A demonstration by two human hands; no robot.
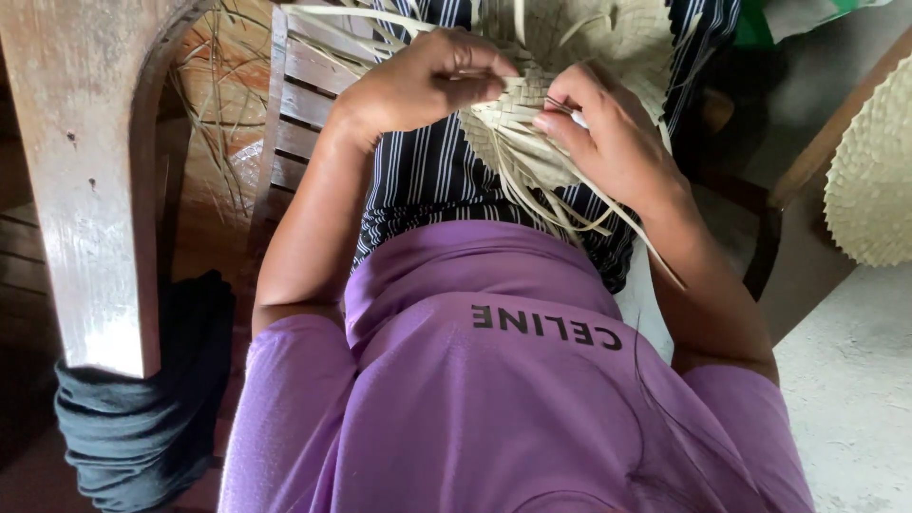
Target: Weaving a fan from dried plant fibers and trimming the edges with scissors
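While both hands work at the lap, the half-made mat of pale flat woven palm strips [532, 123] rests on the striped dark skirt [427, 180], just in front of the purple shirt [494, 399]. The left hand [418, 85] has its fingers [475, 81] curled nearly closed, pinching the woven edge from above. The right hand [608, 133] has its fingers [560, 119] bent and pressed together on a loose strip at the same edge, thumb hidden behind the weave.

To do this step well, I judge the pinch of the left hand should stay tight on the last crossing so the weave does not slacken, while the right hand draws its strip flat, without twisting, and lays it snug against its neighbour. Strips pulled too hard could crease or split.

The woven piece is a dull straw colour, closely plaited in a regular over-and-under pattern, rounded at its lower edge. Long unwoven strip ends [570, 214] trail from it down over the skirt, and more fan out toward the upper left.

A wooden slatted chair [294, 104] stands at the left, and another round woven straw piece [874, 171] lies at the right edge.
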